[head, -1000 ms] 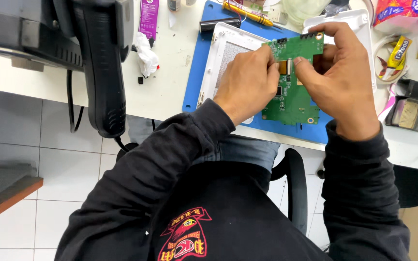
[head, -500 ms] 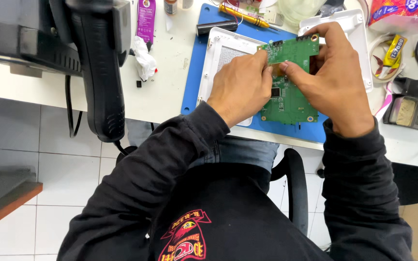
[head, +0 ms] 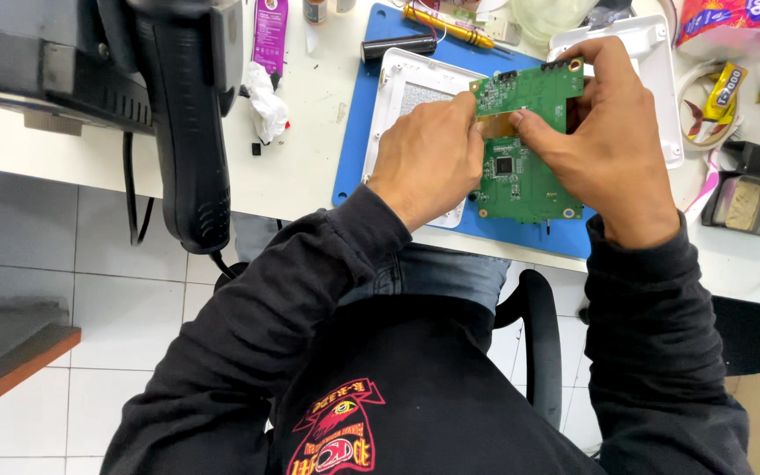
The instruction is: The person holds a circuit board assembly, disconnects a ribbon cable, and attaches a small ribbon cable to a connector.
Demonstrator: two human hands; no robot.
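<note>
Person seated at a white worktable (head: 310, 176), both hands raised over a blue work mat (head: 358, 149). The green circuit board (head: 521, 149) is held up off the mat between the hands, tilted toward the face, presumably so its component side can be read. Left hand (head: 428, 163) is closed on the board's left edge, thumb and fingertips pinching, knuckles up, wrist bent back. Right hand (head: 613, 141) grips the right edge and top corner, thumb pressing on the board's face, fingers curled behind. Under the board lies an open white plastic casing (head: 402, 97); a second white shell (head: 653, 53) sits beyond. A black hot-air gun (head: 191, 132) hangs at left, well apart.
</note>
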